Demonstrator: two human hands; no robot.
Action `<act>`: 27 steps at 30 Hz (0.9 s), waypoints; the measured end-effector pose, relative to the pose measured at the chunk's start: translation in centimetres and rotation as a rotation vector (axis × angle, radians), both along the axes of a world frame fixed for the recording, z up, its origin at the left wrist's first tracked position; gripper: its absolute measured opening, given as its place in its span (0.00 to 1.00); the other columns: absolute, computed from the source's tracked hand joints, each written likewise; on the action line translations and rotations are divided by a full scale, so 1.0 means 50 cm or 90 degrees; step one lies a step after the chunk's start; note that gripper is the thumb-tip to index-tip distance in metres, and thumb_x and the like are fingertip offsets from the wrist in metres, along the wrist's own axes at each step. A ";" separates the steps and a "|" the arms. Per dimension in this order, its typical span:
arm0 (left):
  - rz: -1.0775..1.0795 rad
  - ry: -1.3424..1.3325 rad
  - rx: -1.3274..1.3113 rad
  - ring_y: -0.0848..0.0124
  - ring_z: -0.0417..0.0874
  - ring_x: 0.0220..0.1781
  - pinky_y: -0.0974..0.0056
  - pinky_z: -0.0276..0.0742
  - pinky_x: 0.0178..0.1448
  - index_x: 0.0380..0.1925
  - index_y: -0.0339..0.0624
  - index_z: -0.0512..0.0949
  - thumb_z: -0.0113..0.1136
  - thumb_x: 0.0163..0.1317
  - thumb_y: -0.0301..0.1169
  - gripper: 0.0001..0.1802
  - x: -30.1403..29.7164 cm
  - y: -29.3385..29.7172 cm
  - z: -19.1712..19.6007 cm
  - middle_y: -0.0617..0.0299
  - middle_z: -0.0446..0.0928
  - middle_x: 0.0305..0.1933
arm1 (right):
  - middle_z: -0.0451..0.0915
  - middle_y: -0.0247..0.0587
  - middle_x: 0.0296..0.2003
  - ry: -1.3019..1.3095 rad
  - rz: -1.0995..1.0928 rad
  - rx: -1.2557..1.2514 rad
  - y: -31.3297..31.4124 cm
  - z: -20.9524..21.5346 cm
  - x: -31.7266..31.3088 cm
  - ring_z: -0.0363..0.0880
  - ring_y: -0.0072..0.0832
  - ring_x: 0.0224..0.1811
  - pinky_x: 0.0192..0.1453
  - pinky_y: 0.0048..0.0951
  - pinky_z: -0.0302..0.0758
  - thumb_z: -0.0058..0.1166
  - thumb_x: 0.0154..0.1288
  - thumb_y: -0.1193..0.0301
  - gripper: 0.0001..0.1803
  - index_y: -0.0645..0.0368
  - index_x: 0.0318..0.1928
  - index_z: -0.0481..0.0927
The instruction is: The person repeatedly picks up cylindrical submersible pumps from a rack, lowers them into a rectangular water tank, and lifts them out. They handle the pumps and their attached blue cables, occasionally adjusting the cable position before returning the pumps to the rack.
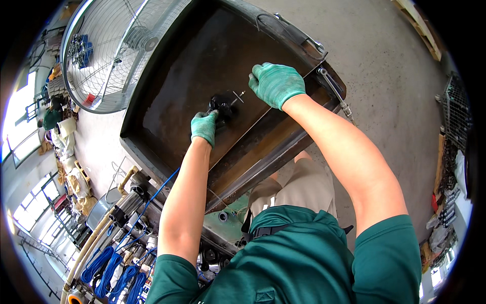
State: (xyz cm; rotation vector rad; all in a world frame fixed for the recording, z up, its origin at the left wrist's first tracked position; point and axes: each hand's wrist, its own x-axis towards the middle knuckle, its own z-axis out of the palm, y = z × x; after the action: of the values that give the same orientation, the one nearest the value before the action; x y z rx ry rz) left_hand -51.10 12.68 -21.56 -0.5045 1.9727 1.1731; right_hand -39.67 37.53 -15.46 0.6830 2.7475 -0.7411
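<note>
In a green knitted glove, my left hand (204, 126) is closed on a small black part (221, 105) above the middle of a wide dark metal tank (152, 66). A thin metal rod with a crosspiece (238, 97) sticks out of the part's right side. My right hand (277, 85), gloved the same way, hangs over the tank further right, apart from the part. Its fingers are curled in, and what they hold, if anything, is hidden. Some of the black part lies behind my left fingers.
A large caged fan (121, 48) stands at the tank's far left. Wrench-like metal tools (334, 91) lie along the tank's right rim. Coiled blue cables (114, 271) and pipes (91, 243) are at lower left. A wooden pallet (420, 25) lies at far right.
</note>
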 end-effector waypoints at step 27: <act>-0.029 0.041 0.010 0.67 0.81 0.22 0.59 0.86 0.24 0.39 0.38 0.74 0.65 0.70 0.26 0.08 0.068 -0.119 0.040 0.57 0.82 0.34 | 0.87 0.43 0.46 -0.023 0.019 0.024 -0.002 -0.004 -0.005 0.88 0.46 0.47 0.51 0.48 0.84 0.46 0.78 0.53 0.19 0.52 0.48 0.84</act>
State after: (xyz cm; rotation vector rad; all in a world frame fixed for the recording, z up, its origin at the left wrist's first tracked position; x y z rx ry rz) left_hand -47.72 6.73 -19.57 -0.4156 2.0166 1.1889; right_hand -39.91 37.46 -15.67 0.6545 2.7398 -0.6656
